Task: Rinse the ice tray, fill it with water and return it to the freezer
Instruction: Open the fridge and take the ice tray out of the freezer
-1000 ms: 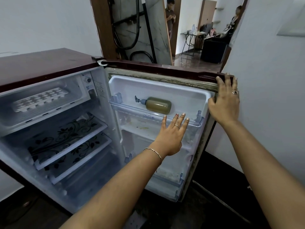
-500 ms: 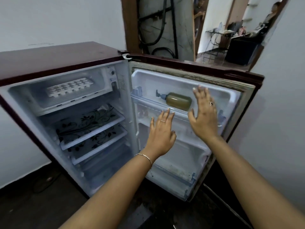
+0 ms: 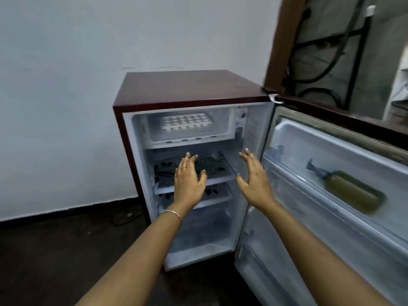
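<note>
Pale wall and dark floor are framing a small maroon fridge, whose door is standing wide open to the right with a greenish pump bottle lying in its upper rack.

From the head view, the ice tray is sitting in the freezer compartment at the top of the cabinet, untouched. Its long axis is running left to right across the compartment, a long edge facing the opening and the cells facing up; whether they are holding ice I cannot tell.

Both hands are hovering in front of the patterned shelves, below the freezer. The left hand and right hand are holding nothing, fingers spread and loose, palms turned towards each other.

Judging by this, the task is barely starting: the tray is not yet lifted out, and rinsing, filling and returning are all waiting.
</note>
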The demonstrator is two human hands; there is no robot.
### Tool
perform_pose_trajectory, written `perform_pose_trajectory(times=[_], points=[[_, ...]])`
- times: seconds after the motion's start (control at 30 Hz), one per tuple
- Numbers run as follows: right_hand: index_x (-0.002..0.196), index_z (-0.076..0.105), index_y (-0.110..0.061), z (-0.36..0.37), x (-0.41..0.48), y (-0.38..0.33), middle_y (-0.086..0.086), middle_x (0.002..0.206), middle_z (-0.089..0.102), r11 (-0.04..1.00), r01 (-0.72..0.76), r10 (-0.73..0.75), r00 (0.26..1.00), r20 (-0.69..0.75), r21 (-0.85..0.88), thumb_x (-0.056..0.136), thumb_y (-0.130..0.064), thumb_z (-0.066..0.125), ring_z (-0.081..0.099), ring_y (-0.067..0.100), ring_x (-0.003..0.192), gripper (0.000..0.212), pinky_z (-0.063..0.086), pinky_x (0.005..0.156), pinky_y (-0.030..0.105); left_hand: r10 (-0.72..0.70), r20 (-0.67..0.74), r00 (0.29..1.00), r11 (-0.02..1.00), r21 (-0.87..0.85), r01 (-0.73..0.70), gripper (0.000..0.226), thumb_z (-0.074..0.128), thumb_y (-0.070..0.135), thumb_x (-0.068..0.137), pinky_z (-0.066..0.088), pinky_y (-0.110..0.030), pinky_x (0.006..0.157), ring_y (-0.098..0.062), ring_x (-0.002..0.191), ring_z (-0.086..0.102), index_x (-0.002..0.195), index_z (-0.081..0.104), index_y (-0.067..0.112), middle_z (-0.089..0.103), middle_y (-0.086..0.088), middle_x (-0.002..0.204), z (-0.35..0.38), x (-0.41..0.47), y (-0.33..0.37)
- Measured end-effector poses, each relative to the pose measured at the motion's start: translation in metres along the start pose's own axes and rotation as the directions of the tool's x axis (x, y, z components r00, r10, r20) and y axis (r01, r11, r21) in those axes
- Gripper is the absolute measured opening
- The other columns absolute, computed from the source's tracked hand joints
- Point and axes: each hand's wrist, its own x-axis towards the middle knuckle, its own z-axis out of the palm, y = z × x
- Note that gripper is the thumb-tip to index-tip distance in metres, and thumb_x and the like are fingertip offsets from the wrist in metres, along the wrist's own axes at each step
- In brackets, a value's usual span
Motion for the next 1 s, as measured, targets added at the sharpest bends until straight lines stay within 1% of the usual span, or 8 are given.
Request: perform_pose_trajectory(times=[0.33,0.5,0.57,0.67,0.77,0.83,0.9,1.0], points=[[0.147,0.034,-0.014,0.074,0.146,0.006,0.005,0.157,0.026,0.983,-0.131,0.108,0.979,0.172,0.129,0.094,-0.015,0.054,0.027,0.024,0.143,0.056,0.029,0.113,0.037,-0.245,-0.061,0.968,0.964,-0.121,0.236,0.05,0.055,0.019,0.093,0.035,-0.032,0.107,-0.027,0.13,0.043,0.14,0.04,0.009,0.045,-0.012,0.142,-0.029,0.123,-0.06],[0.148,0.031,-0.01,0.089,0.203,0.008,0.008,0.152,0.034,0.933,-0.28,0.232,0.948,0.216,0.226,0.094,-0.012,0.054,0.037,0.026,0.136,0.059,0.033,0.102,0.024,-0.342,-0.044,0.939,0.928,-0.174,0.33,0.055,0.055,0.018,0.095,0.031,-0.018,0.094,-0.027,0.13,0.044,0.144,0.034,0.008,0.04,-0.013,0.146,-0.033,0.177,-0.072],[0.149,0.03,-0.011,0.093,0.222,0.007,0.008,0.152,0.035,0.918,-0.317,0.261,0.935,0.24,0.238,0.094,-0.014,0.055,0.042,0.027,0.133,0.06,0.035,0.094,0.021,-0.383,-0.01,0.924,0.906,-0.198,0.374,0.059,0.057,0.019,0.093,0.034,-0.021,0.097,-0.029,0.131,0.043,0.146,0.031,0.008,0.038,-0.013,0.148,-0.032,0.196,-0.074],[0.15,0.028,-0.012,0.102,0.254,0.01,0.008,0.154,0.033,0.898,-0.368,0.298,0.912,0.283,0.241,0.096,-0.018,0.054,0.04,0.027,0.134,0.06,0.034,0.093,0.022,-0.448,0.04,0.893,0.86,-0.255,0.443,0.068,0.062,0.023,0.09,0.041,-0.036,0.105,-0.031,0.132,0.043,0.147,0.028,0.006,0.037,-0.013,0.149,-0.03,0.22,-0.074],[0.148,0.03,-0.007,0.108,0.276,0.009,0.011,0.148,0.041,0.892,-0.392,0.307,0.891,0.335,0.224,0.097,-0.019,0.052,0.043,0.027,0.131,0.056,0.033,0.088,0.019,-0.473,0.071,0.878,0.838,-0.272,0.473,0.058,0.062,0.024,0.091,0.046,-0.027,0.091,-0.022,0.12,0.049,0.14,0.039,0.002,0.049,-0.01,0.134,-0.026,0.237,-0.076],[0.144,0.035,-0.005,0.115,0.29,0.013,0.014,0.143,0.045,0.904,-0.388,0.303,0.877,0.373,0.177,0.098,-0.021,0.051,0.045,0.029,0.128,0.051,0.034,0.09,0.021,-0.451,0.088,0.888,0.829,-0.328,0.453,0.044,0.06,0.025,0.093,0.04,-0.021,0.082,-0.016,0.111,0.052,0.133,0.051,0.008,0.056,-0.004,0.125,-0.022,0.248,-0.077],[0.136,0.044,0.0,0.119,0.299,0.015,0.019,0.137,0.051,0.913,-0.375,0.286,0.867,0.409,0.158,0.1,-0.02,0.048,0.048,0.032,0.124,0.042,0.039,0.095,0.029,-0.413,0.114,0.903,0.829,-0.364,0.425,0.038,0.057,0.03,0.094,0.038,-0.023,0.09,-0.016,0.118,0.051,0.13,0.054,0.017,0.057,0.002,0.125,-0.019,0.254,-0.075],[0.136,0.046,-0.009,0.123,0.311,0.027,0.013,0.139,0.048,0.91,-0.376,0.232,0.814,0.533,0.177,0.102,-0.027,0.044,0.044,0.028,0.13,0.038,0.035,0.102,0.032,-0.385,0.184,0.904,0.836,-0.345,0.426,0.055,0.05,0.05,0.09,0.033,-0.031,0.106,-0.017,0.129,0.042,0.138,0.046,0.022,0.047,0.004,0.14,-0.016,0.259,-0.078]])
